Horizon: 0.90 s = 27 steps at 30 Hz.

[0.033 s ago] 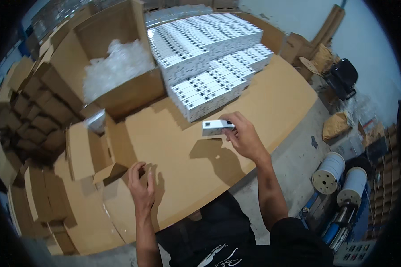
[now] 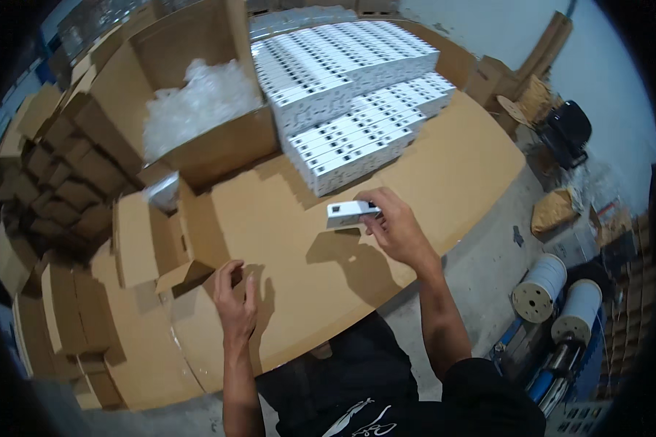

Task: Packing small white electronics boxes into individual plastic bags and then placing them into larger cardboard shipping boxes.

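Observation:
My right hand (image 2: 399,231) grips one end of a slim white box (image 2: 345,213) with a dark square mark on it. The box is held just above the cardboard-covered table (image 2: 284,277) and casts a shadow there. Behind it rises a stack of matching white boxes (image 2: 364,146) in stepped rows. Bent but apart, the fingers of my left hand (image 2: 236,306) hold nothing. An open brown carton (image 2: 140,237) lies to the left of that hand, with its flaps spread and a piece of clear plastic (image 2: 165,191) at its far end.
A large carton (image 2: 222,146) full of clear plastic bags (image 2: 200,102) stands at the back left. Folded brown cartons (image 2: 73,186) are piled along the left. Beyond the table's right edge are cable spools (image 2: 539,288), a black chair (image 2: 565,131) and a brown sack (image 2: 552,211).
The view has turned slightly left. Relative to the stack, my right hand and the white box have shifted a little left. My left hand keeps nearly the same pose.

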Each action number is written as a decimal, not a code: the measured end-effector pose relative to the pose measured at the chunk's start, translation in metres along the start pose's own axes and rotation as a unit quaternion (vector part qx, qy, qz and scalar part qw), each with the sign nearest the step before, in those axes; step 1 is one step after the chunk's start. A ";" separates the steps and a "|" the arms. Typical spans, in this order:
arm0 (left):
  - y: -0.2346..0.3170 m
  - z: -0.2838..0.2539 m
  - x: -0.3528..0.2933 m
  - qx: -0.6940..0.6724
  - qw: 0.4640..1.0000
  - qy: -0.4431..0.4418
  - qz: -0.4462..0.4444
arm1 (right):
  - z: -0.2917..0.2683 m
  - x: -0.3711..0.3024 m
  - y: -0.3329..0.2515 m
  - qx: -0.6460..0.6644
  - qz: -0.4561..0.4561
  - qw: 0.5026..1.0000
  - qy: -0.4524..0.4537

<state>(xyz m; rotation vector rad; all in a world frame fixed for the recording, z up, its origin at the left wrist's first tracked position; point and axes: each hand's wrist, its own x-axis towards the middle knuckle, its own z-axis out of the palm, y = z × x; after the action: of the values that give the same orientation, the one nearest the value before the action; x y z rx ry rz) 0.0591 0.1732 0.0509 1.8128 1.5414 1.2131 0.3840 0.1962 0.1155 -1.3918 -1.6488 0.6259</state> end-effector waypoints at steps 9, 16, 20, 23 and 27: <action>-0.010 0.007 0.013 -0.323 0.934 -0.076 -0.130 | 0.117 0.011 -0.030 0.035 -0.131 0.986 -0.097; -0.026 0.020 0.038 -0.374 0.922 -0.006 -0.100 | 0.142 0.029 -0.024 0.153 -0.108 0.978 -0.092; -0.035 0.036 0.059 -0.337 0.938 0.043 -0.070 | 0.158 0.048 -0.002 0.230 -0.073 0.968 -0.072; -0.050 0.046 0.070 -0.332 0.942 0.044 -0.035 | 0.166 0.060 0.019 0.236 -0.022 0.968 -0.082; -0.053 0.045 0.072 -0.242 0.967 0.075 -0.027 | 0.164 0.058 0.021 0.212 -0.024 0.975 -0.056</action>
<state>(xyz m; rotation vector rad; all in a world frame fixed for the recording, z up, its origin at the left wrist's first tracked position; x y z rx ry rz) 0.0667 0.2640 0.0091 1.3782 1.2166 1.5675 0.2544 0.2819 0.0333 -1.0195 -1.5169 0.9780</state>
